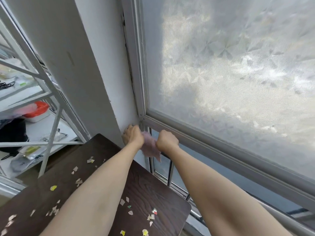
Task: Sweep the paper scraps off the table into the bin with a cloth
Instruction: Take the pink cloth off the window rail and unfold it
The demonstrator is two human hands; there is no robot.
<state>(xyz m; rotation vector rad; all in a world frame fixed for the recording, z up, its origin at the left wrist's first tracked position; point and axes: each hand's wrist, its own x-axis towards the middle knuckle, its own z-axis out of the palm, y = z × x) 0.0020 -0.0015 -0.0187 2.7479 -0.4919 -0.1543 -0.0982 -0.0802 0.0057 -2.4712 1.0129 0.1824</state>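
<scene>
A pale pink cloth [150,147] hangs between my two hands, beyond the far edge of the dark wooden table [119,181], close to the window's lower frame. My left hand [133,136] grips its left side with fingers curled. My right hand [166,140] is a closed fist on its right side. Several small paper scraps [78,181], white, yellow and some coloured, lie scattered over the tabletop on both sides of my left forearm. No bin is in view.
A frosted window [230,74] with a grey frame fills the right side, with metal bars [170,171] under it. A white wall pillar [88,65] stands behind the table. A white metal shelf rack [42,116] with bags and a red-lidded box stands at the left.
</scene>
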